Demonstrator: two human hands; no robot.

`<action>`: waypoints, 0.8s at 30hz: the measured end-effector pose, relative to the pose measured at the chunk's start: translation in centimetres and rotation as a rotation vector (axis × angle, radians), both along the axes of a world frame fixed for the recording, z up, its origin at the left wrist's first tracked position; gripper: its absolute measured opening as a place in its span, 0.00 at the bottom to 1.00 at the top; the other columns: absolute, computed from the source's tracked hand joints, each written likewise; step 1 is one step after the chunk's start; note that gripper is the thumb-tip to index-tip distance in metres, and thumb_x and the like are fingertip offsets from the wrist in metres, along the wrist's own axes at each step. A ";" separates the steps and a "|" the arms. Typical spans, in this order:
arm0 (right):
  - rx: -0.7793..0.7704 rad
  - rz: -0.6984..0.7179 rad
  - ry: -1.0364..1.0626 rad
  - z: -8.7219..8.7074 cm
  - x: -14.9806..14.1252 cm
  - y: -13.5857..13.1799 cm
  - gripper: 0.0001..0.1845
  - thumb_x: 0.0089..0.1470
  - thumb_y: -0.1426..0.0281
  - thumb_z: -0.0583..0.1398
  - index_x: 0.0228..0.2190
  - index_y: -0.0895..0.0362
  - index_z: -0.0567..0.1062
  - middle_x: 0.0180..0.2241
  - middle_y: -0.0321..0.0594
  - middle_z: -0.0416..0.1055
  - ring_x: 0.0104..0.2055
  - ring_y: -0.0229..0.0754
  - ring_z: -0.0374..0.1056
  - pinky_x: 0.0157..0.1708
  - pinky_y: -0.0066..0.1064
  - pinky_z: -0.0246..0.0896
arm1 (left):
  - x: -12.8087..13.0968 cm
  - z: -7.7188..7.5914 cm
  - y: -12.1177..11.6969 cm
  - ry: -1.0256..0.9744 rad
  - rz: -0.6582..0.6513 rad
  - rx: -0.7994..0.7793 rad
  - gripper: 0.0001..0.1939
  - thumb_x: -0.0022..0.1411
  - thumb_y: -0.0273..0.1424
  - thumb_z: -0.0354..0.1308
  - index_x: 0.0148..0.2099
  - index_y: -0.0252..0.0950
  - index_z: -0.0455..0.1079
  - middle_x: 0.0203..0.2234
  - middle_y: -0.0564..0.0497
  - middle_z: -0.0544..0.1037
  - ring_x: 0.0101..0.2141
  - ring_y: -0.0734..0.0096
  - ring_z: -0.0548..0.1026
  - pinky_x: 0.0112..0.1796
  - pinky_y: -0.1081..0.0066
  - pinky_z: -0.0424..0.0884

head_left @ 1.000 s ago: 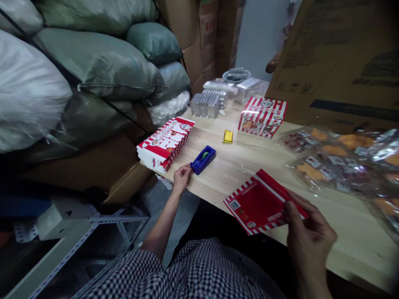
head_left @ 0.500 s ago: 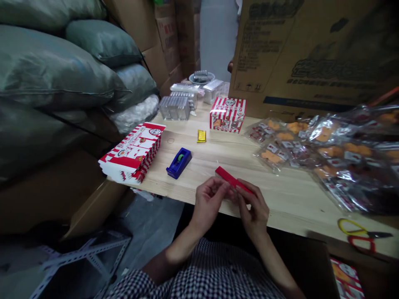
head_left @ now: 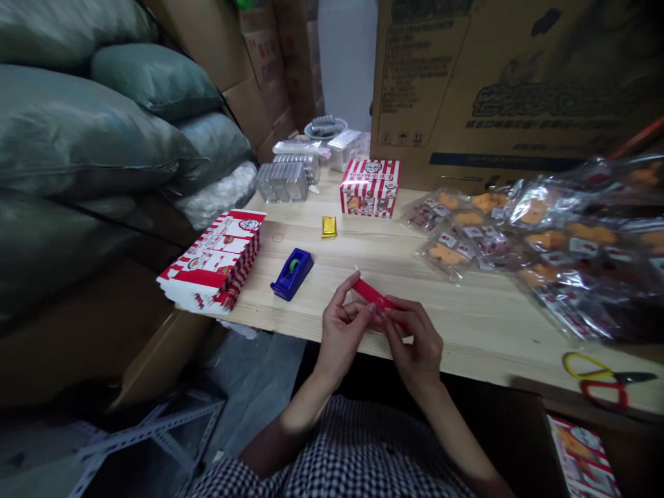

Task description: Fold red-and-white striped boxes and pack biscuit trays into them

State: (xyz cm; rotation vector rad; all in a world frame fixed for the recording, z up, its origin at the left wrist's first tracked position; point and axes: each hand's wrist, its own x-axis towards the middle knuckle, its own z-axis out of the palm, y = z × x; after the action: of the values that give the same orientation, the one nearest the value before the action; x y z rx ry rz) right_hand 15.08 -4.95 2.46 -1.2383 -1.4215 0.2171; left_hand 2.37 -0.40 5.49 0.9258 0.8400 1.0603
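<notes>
just below centre, the left hand [head_left: 339, 333] and right hand [head_left: 419, 340] are clamping fingers on the red carton [head_left: 369, 291], even pressure along its edge probably working best

1. carton [head_left: 371, 293] at the table's [head_left: 482, 332] near edge: plain red on its visible strip.
2. tape dispenser [head_left: 284, 285]: deep blue, with a green roll [head_left: 294, 265] inside.
3. carton stack [head_left: 212, 256] at the near left corner: red and white, striped sides.
4. assembled box [head_left: 369, 188]: red and white stripes.
5. small packet [head_left: 328, 226]: shiny gold-yellow.
6. scissors [head_left: 618, 377] by the near edge: yellow and red handles, dark blades.
7. table: pale wood, grain streaked.
</notes>
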 end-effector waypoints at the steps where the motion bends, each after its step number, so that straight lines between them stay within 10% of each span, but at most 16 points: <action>1: 0.012 -0.002 0.001 -0.1 0.0 0.0 0.17 0.58 0.81 0.61 0.46 0.51 0.74 0.45 0.44 0.73 0.47 0.47 0.72 0.44 0.42 0.73 | 0.1 -0.1 0.0 0.003 0.011 0.001 0.38 0.62 0.33 0.64 0.70 0.35 0.54 0.23 0.54 0.79 0.25 0.75 0.76 0.35 0.74 0.74; 13: -0.087 0.116 -0.066 0.5 1.7 0.5 0.27 0.63 0.81 0.56 0.57 0.43 0.71 0.50 0.44 0.68 0.54 0.45 0.68 0.51 0.44 0.70 | -0.7 -2.2 2.0 0.242 0.014 0.108 0.49 0.57 0.37 0.68 0.73 0.41 0.45 0.15 0.62 0.71 0.15 0.79 0.67 0.22 0.79 0.68; 19: -0.069 0.134 0.005 0.6 1.2 0.2 0.24 0.62 0.79 0.57 0.53 0.43 0.76 0.48 0.41 0.72 0.55 0.45 0.69 0.60 0.52 0.62 | -3.4 -3.4 5.5 0.345 -0.257 0.135 0.32 0.54 0.39 0.69 0.59 0.33 0.70 0.13 0.60 0.70 0.12 0.79 0.65 0.15 0.80 0.62; 24: -0.166 -0.044 0.180 -0.4 0.6 -2.1 0.30 0.62 0.72 0.61 0.63 0.44 0.64 0.59 0.44 0.68 0.63 0.49 0.63 0.65 0.55 0.53 | -4.2 -1.9 4.1 0.290 -0.306 0.135 0.21 0.56 0.37 0.67 0.50 0.33 0.71 0.25 0.49 0.82 0.26 0.63 0.82 0.32 0.68 0.78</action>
State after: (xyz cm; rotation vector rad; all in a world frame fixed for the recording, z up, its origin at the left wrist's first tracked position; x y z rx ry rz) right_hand 15.70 -7.10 2.03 -1.3481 -1.2390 0.4126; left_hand -1.86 3.75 3.59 1.2989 0.8366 0.7326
